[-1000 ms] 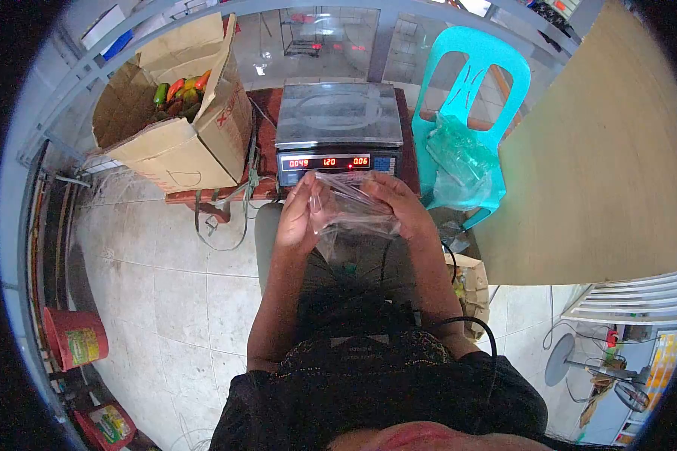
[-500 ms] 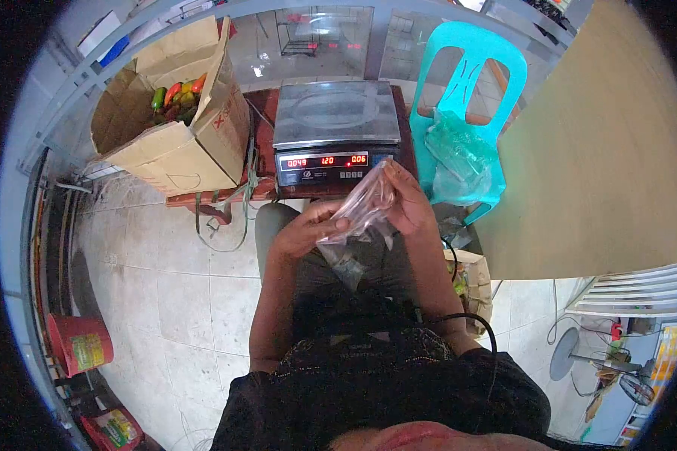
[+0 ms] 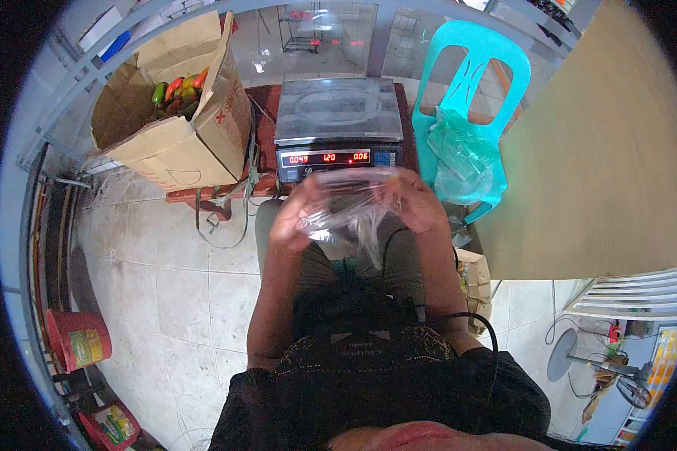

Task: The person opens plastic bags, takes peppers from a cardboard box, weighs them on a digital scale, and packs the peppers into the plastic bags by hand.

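A clear plastic bag (image 3: 353, 203) is stretched between my two hands above my lap, its mouth edge drawn wide. My left hand (image 3: 295, 218) grips one side of it, and my right hand (image 3: 415, 201) grips the other; both are slightly blurred. Just beyond the bag sits a digital weighing scale (image 3: 338, 113) with a bare metal platform and a lit red display reading 0.049, 1.20 and 0.06. The bag and hands cover part of the scale's lower front.
Left of the scale, a cardboard box (image 3: 158, 154) holds red and green peppers (image 3: 177, 90). The scale stands on a reddish wooden table (image 3: 267, 101). A turquoise plastic chair (image 3: 429, 68) at right carries green and clear plastic bags (image 3: 462, 154). A brown board (image 3: 579, 173) stands farther right.
My hands have moved apart and the bag, bunched and hanging before, is now pulled open sideways between them. My left hand has risen slightly.
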`<state>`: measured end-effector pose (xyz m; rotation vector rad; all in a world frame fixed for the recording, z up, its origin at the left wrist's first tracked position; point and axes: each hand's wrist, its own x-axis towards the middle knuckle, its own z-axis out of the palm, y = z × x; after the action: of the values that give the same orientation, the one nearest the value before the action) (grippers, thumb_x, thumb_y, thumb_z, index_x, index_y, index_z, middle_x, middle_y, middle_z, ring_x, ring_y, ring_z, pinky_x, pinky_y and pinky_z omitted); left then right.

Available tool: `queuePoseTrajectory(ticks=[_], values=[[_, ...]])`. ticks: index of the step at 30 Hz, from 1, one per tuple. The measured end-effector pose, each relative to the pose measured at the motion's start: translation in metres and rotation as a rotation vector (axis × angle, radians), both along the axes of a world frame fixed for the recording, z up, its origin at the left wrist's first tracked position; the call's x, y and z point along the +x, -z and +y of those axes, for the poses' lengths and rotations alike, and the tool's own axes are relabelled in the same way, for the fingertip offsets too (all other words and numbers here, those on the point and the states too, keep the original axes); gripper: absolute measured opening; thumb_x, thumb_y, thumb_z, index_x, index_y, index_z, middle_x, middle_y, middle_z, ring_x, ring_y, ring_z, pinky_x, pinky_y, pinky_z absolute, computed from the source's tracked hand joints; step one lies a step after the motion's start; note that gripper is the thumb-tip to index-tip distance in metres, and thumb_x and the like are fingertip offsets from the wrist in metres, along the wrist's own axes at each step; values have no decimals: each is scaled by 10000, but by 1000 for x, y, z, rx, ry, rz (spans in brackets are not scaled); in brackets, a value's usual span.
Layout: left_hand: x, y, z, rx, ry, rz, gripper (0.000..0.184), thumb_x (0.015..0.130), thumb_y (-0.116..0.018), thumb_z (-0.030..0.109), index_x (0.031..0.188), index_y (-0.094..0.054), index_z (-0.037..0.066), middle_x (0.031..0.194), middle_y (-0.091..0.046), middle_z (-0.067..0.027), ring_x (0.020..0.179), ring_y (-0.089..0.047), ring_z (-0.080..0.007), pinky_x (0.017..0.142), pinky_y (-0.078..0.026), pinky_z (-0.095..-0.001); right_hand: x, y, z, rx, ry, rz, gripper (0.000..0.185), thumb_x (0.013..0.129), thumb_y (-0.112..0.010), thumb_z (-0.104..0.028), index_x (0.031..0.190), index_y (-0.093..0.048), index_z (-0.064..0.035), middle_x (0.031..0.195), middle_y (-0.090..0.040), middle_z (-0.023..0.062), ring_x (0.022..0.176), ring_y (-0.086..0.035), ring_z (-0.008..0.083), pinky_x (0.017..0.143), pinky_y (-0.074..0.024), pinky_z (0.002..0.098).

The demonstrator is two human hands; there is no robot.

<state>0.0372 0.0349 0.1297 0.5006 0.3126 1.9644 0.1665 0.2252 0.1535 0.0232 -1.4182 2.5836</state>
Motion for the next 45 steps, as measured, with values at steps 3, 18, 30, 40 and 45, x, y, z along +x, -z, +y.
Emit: queuePoseTrajectory(ticks=[3, 18, 30, 40, 45], values=[[10, -10, -4, -364, 17, 205, 307, 913, -592, 299, 1082, -539, 48, 832, -563, 24, 710, -533, -62, 590, -424, -218, -10, 0, -8, -295, -55, 234, 203, 945, -539, -243, 925, -605, -52, 832, -622, 31, 700, -583, 117, 630, -480, 256], [14, 6, 8, -120, -177, -182, 312, 1005, -388, 229, 1213, -495, 22, 1104, -605, -106, 983, -608, -222, 887, -492, -387, -1, -14, -13, 450, -6, -226, 324, 905, -606, -333, 1027, -613, -34, 813, -590, -16, 747, -511, 49, 664, -431, 221], [16, 3, -3, -209, -110, -180, 337, 1009, -376, 324, 1194, -490, 66, 853, -558, -10, 696, -553, -120, 593, -467, -304, -8, -12, -14, -198, 192, -127, 219, 920, -589, -242, 1003, -575, -39, 632, -498, -52, 538, -471, 39, 515, -423, 224], [1, 12, -7, 30, -102, -180, 267, 1016, -369, 305, 1022, -531, 92, 606, -452, 62, 455, -396, -40, 425, -321, -211, -4, -9, -3, 115, -263, -182, 257, 896, -611, -333, 930, -538, -89, 611, -382, -85, 470, -361, 25, 406, -268, 179], [0, 11, -16, -169, -142, -12, 239, 1004, -405, 302, 1012, -518, 91, 597, -415, 70, 453, -354, -21, 433, -276, -190, -4, 12, 4, 200, -243, -201, 249, 900, -616, -282, 969, -548, -53, 651, -455, -53, 504, -363, 22, 468, -333, 216]])
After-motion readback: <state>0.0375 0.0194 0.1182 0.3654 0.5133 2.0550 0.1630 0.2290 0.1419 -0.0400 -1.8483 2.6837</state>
